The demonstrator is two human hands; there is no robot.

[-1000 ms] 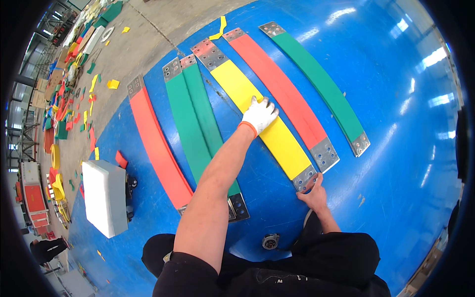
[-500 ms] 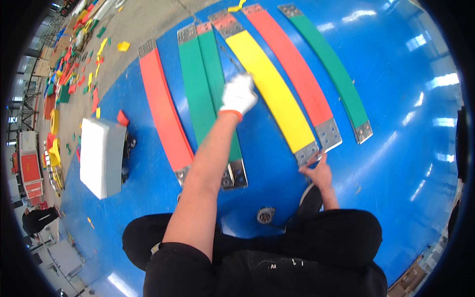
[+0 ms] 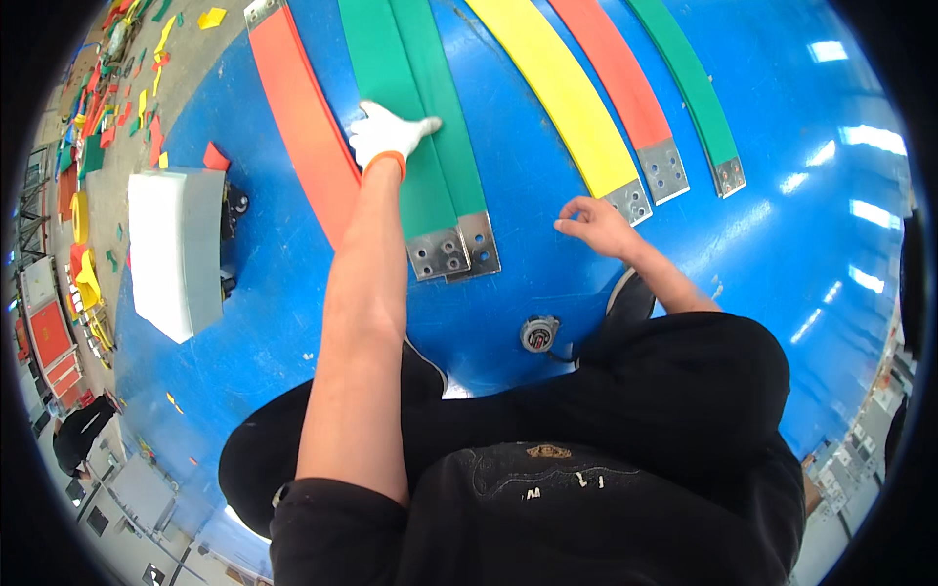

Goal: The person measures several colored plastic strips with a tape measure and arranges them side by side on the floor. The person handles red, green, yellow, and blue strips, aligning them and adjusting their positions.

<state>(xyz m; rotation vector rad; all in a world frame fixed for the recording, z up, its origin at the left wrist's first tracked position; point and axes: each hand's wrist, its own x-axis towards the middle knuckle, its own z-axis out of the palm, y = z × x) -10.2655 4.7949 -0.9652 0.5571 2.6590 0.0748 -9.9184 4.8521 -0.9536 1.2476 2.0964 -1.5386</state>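
My left hand [image 3: 387, 137], in a white glove with an orange cuff, reaches over a long green strip [image 3: 430, 200]. Its thumb is stretched toward a second green strip [image 3: 459, 176], and a finger points away from it. The hand looks open across the first strip's width. Both green strips have metal end plates with holes, and the first overlaps the second. My bare right hand [image 3: 598, 227] is loosely curled, finger and thumb apart, with nothing visible in it. It is beside the metal-ended tip of a yellow strip [image 3: 572, 112]. My left arm partly covers a red strip [image 3: 293, 107].
Another red strip [image 3: 625, 78] and a narrow green strip [image 3: 689, 78] lie to the right on the blue floor. A round metal tape-measure-like object [image 3: 539, 334] lies between my feet. A white-topped wheeled seat [image 3: 176, 249] stands left, with coloured scraps beyond it.
My left hand has moved from beside the yellow strip to the green strips, its fingers spreading. My right hand has come away from the yellow strip's end plate. The view has tilted nearer to me.
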